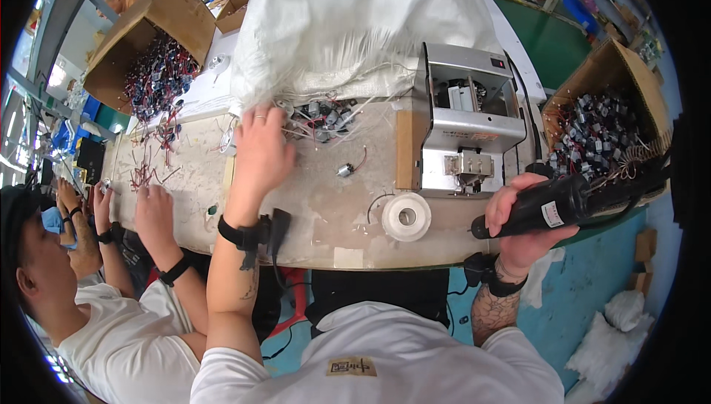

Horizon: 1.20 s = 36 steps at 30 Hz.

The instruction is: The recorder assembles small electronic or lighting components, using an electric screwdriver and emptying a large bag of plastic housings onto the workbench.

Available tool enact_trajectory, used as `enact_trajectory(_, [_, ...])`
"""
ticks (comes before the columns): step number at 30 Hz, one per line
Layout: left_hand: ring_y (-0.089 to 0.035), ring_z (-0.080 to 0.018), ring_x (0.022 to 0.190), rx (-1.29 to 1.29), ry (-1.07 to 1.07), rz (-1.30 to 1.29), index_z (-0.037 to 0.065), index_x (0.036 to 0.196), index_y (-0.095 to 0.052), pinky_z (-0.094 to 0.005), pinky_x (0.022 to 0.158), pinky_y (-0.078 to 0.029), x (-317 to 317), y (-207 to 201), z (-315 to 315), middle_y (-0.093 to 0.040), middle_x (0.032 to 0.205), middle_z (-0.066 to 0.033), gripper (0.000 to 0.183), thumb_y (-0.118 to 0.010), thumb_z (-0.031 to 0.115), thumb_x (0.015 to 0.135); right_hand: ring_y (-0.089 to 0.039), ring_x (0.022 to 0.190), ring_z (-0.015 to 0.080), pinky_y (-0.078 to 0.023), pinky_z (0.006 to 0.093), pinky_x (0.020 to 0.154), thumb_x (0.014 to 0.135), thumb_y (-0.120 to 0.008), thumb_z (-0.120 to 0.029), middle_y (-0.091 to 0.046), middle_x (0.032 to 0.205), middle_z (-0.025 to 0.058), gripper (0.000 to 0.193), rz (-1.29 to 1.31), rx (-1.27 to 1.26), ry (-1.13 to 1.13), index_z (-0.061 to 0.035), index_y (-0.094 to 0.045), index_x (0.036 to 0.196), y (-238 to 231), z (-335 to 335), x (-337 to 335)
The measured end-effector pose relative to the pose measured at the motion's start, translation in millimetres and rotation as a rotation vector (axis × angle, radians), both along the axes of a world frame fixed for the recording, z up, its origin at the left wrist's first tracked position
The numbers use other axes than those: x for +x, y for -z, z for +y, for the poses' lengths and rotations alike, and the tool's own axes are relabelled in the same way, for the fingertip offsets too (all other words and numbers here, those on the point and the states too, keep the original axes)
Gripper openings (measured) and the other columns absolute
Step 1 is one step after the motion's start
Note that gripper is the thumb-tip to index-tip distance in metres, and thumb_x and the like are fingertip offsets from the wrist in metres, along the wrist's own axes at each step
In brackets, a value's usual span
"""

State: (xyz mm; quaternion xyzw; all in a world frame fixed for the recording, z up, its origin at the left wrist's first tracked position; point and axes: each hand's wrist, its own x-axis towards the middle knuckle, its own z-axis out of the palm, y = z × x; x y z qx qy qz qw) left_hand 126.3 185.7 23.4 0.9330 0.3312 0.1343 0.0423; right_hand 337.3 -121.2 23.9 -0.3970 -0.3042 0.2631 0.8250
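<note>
My right hand (527, 245) is wrapped around a black cylindrical tool (544, 208), held above the front edge of the worktable (311, 215), its tip pointing left. My left hand (264, 148) is at a pile of small motors (322, 117) with thin wires, against the foot of a big white sack (355, 26); its fingertips are partly hidden, so I cannot tell whether they hold anything. The sack's contents are hidden from me too.

One loose motor (346, 171) lies apart, between the pile and a flat white roll (406, 216). The roll sits just in front of a silver machine (474, 134) with an open bay in its top.

Right of the machine, an open cardboard box (643, 85) is heaped with motors and wires. Far to my left, a tipped carton (178, 11) spills more, blue-black with red leads, onto the table. Near that spill, a co-worker's hand (154, 215) is at some red wires (144, 174).
</note>
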Motion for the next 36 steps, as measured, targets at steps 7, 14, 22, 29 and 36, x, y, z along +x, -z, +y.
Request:
enact_trajectory(7, [-0.041,-0.0377,0.130,0.245,-0.315,0.174,0.009,0.118,-0.059,-0.0572,0.102,-0.032,-29.9,18.0,37.1,-0.051,0.136,-0.0162,0.041,-0.064,0.013,0.077,-0.049,0.047,0.0179,-0.040,0.0291,0.043,0.074,-0.043,-0.087,-0.051,0.064,0.0093,0.097,-0.076,0.027,-0.047,-0.0001,-0.047,0.118,-0.6,2.4,5.2])
enact_trajectory(14, [-0.045,-0.0375,0.124,0.449,-0.420,-0.103,0.002,0.119,-0.058,-0.0515,0.097,-0.037,-22.0,-11.2,40.3,-0.054,0.129,-0.0207,0.047,-0.071,0.021,0.078,-0.047,0.046,0.0181,-0.038,0.0295,0.043,0.073,-0.041,-0.088,-0.052,0.063,0.0099,0.098,-0.058,0.001,-0.058,-0.0007,-0.047,0.116,-3.2,0.8,4.5])
enact_trajectory(22, [-0.059,-0.0353,0.103,0.187,0.135,-0.097,0.002,0.106,-0.065,-0.0410,0.086,-0.047,7.4,-131.8,-54.2,-0.066,0.105,-0.0182,0.028,-0.068,0.012,0.080,-0.049,0.047,0.0182,-0.039,0.0290,0.044,0.074,-0.043,-0.087,-0.053,0.063,0.0098,0.097,-0.065,-0.015,-0.055,0.0011,-0.049,0.115,-1.6,1.7,5.6])
enact_trajectory(29, [-0.063,-0.0430,0.092,-0.194,0.261,0.191,-0.002,0.102,-0.067,-0.0455,0.084,-0.051,108.1,-63.7,9.0,-0.066,0.096,-0.0263,0.030,-0.051,0.008,0.080,-0.052,0.049,0.0165,-0.043,0.0281,0.046,0.075,-0.041,-0.086,-0.055,0.066,0.0094,0.100,-0.091,-0.086,-0.054,0.0036,-0.048,0.118,-3.4,1.4,5.3])
enact_trajectory(36, [-0.062,-0.0435,0.100,-0.071,0.030,-0.109,-0.006,0.107,-0.061,-0.0477,0.087,-0.050,189.8,-104.3,82.0,-0.064,0.104,-0.0300,0.034,-0.050,0.016,0.084,-0.053,0.052,0.0159,-0.044,0.0280,0.049,0.075,-0.037,-0.087,-0.055,0.069,0.0086,0.100,-0.103,-0.099,0.010,0.0027,-0.047,0.119,1.5,-3.2,4.8])
